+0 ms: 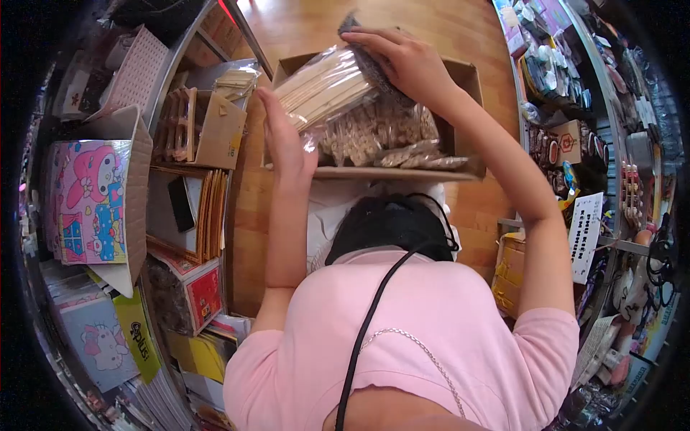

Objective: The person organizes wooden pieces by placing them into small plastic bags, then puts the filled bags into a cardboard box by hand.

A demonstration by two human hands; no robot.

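Note:
A clear plastic pack of pale wooden sticks [327, 86] is held tilted above an open cardboard box [330, 173]. My left hand [289, 140] grips the pack's left end, its palm side turned toward it and part of the fingers hidden behind. At the upper right end, my right hand [410, 65] is closed over a dark grey cloth [377, 75], which lies against the plastic. Inside the box, under the pack, are clear bags of small light-brown wooden pieces [381, 133].
Shelves line both sides. To the left are a pink cartoon-printed box [90, 201], a small carton [219, 133] and wooden frames [212, 215]. Packaged goods [553, 72] fill the right shelf, with a taped carton [509, 273] low down. A black bag [392, 226] is close to my body.

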